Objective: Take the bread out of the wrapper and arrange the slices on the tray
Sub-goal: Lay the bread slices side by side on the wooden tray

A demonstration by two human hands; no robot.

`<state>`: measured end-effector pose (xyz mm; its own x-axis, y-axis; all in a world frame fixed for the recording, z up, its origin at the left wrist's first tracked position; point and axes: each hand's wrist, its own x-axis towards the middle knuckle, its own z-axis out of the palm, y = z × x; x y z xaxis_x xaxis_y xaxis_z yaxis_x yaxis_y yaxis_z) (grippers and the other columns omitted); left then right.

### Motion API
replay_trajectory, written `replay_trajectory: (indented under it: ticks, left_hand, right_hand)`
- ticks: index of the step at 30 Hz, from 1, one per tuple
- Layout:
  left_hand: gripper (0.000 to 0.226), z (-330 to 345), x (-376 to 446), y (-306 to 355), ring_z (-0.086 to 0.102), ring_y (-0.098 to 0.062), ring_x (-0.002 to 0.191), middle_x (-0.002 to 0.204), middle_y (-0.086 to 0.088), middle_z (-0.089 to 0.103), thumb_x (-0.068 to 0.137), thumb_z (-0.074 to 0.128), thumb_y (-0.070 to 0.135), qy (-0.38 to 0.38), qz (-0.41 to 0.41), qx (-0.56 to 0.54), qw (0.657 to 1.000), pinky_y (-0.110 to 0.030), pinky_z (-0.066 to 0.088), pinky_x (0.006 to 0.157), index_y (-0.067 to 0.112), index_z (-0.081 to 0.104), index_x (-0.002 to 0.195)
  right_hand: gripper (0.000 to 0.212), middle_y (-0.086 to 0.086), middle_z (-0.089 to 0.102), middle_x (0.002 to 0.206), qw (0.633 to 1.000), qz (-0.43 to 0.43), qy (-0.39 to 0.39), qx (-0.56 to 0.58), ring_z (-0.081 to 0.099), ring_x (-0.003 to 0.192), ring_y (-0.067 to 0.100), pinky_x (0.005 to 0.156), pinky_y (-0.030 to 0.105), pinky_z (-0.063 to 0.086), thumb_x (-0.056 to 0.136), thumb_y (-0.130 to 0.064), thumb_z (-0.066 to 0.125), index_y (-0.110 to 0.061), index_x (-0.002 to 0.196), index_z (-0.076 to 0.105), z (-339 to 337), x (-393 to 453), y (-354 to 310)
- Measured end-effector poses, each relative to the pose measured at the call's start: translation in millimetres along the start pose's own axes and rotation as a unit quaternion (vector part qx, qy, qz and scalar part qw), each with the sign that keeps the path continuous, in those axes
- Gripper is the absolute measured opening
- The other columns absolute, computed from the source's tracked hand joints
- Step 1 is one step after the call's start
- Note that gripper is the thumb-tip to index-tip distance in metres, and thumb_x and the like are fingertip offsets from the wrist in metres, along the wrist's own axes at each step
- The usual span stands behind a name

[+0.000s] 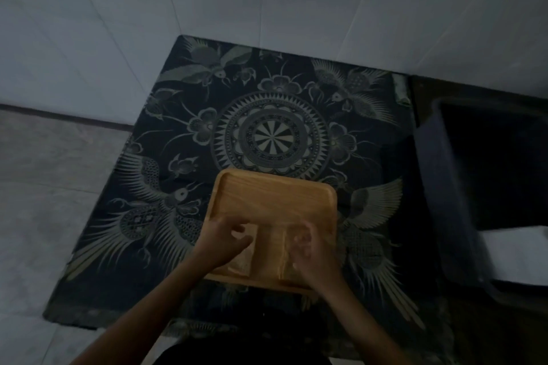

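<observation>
A square wooden tray (275,195) lies on a dark patterned cloth. On its near half rests the bread (268,255), pale slices inside a clear wrapper that is hard to make out in the dim, blurred picture. My left hand (222,243) grips the wrapper's left end with curled fingers. At the right end my right hand (311,255) holds the wrapper and covers part of the bread. The far half of the tray is bare wood.
The dark cloth with bird and mandala print (267,133) covers a low surface by a tiled wall. A dark plastic bin (462,187) stands to the right, with something white (516,252) beside it. Grey floor tiles lie to the left.
</observation>
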<state>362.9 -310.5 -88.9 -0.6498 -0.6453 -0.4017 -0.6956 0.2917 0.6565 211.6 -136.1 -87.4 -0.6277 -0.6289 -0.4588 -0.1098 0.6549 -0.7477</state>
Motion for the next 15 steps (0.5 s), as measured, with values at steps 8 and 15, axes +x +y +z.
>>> replay_trajectory:
  ticks: [8, 15]
  left_hand:
    - [0.049, 49.2, -0.1, 41.7, 0.064, -0.002, 0.091, 0.1, 0.015, 0.066, 0.079, 0.077, 0.036, -0.047, 0.008, -0.036, 0.998, -0.024, 0.053, 0.079, 0.028, 0.061, 0.125]
    - [0.042, 82.2, -6.9, 51.0, 0.067, -0.003, 0.084, 0.104, 0.013, 0.063, 0.079, 0.075, 0.035, -0.041, -0.023, -0.068, 0.997, -0.034, 0.06, 0.076, 0.027, 0.062, 0.118]
  right_hand:
    - [0.049, -0.008, 0.064, 0.113, 0.999, 0.014, 0.043, -0.017, 0.063, 0.094, 0.002, 0.076, 0.023, 0.051, 0.093, -0.027, 0.066, -0.027, 0.14, 0.051, -60.1, -7.1, 32.5]
    - [0.041, -0.004, 0.064, 0.112, 0.997, 0.066, 0.046, -0.008, 0.064, 0.096, 0.008, 0.081, 0.026, 0.054, 0.097, -0.023, 0.065, -0.019, 0.137, 0.055, -70.6, -6.4, 65.3]
